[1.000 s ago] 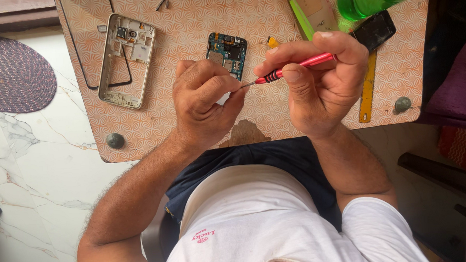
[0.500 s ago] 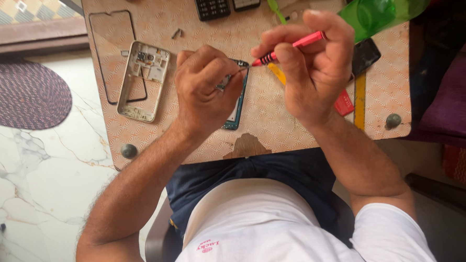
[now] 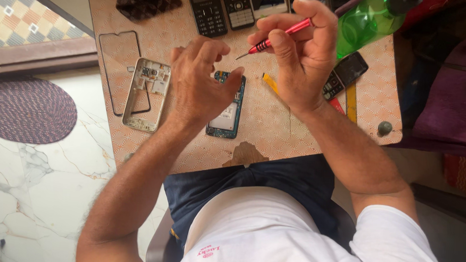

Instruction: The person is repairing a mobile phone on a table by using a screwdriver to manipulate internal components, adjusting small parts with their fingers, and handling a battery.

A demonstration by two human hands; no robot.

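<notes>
Right hand (image 3: 299, 55) pinches slim red-handled precision screwdriver (image 3: 276, 37) between thumb and fingertips, fingers curled tight round the handle, metal tip pointing left and down, raised off the table. Left hand (image 3: 198, 82) hovers over the opened phone body with exposed teal circuit board (image 3: 225, 117), fingers loosely bunched, thumb out toward the screwdriver tip; can't tell if anything small sits between those fingertips, and can't tell if the hand touches the board. Board lies flat near the middle of the orange patterned tabletop (image 3: 274, 143). Just left of the board: silver phone mid-frame (image 3: 145, 93), partly overlapping a thin black screen bezel (image 3: 118, 63). Beyond the board, at the far edge: two black keypad phones (image 3: 222, 10). Right of the board: yellow strip (image 3: 270, 83), another black keypad phone (image 3: 345, 75), green plastic bottle (image 3: 366, 21).
</notes>
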